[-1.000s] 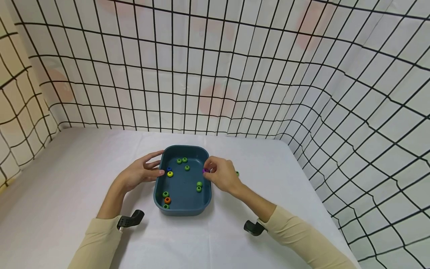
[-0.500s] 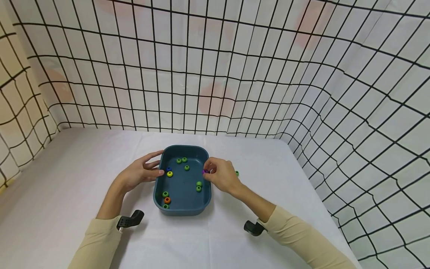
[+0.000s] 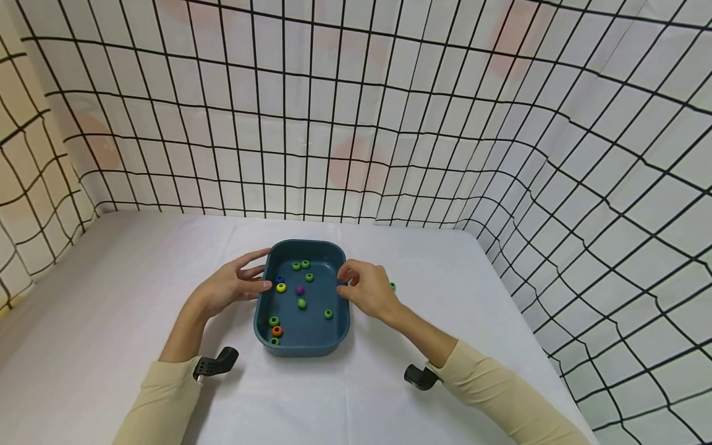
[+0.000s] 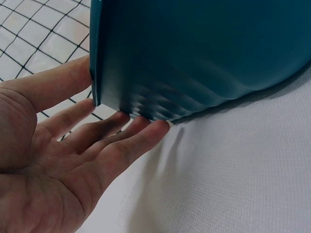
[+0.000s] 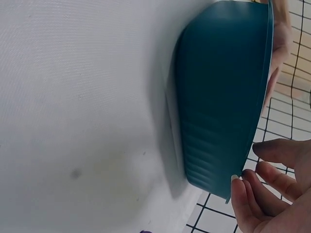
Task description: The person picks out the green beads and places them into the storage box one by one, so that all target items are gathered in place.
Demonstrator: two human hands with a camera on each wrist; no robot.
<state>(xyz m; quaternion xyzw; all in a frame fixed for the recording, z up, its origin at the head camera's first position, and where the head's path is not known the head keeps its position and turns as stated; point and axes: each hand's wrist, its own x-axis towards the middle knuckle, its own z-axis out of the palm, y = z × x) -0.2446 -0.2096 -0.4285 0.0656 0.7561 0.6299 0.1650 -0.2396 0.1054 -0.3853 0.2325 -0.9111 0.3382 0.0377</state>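
Note:
My left hand is at the left side of a blue-green tray, thumb at the rim and fairly straight fingers against the outer wall in the left wrist view. Over the right rim is my right hand, thumb and fingertips a little apart with nothing between them. On the tray's floor, near the middle, lie a purple bead and a green bead. A yellow bead and a blue bead lie by the left wall. An orange bead is at the near left among green ones.
Another green bead lies on the white cloth, partly hidden behind my right hand. Something small and purple shows at the bottom edge of the right wrist view. Black netting stands along the back and sides.
My right hand has let go of the purple bead, which now lies mid-tray. A green bead has shifted left from the right side of the tray. My left hand keeps its place.

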